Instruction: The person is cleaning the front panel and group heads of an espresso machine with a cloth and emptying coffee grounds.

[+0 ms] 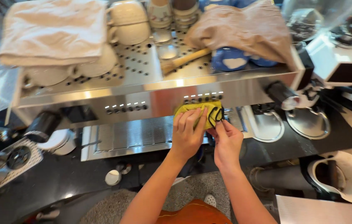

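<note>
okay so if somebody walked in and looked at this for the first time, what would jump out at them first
Probably the bright yellow cloth, pressed against the front of the shiny steel espresso machine at centre by the left hand, with the right hand pinching its dark edge. Next, the machine's top: a folded beige towel over cream cups on the left, and a wooden-handled brush beside blue cups on the right.

A single head-worn camera looks steeply down from above and in front of the espresso machine [155, 83], close enough that the machine fills most of the frame (its cup-laden top runs along the upper edge). Below the machine, the wearer's forearms enter from the bottom edge.
</note>
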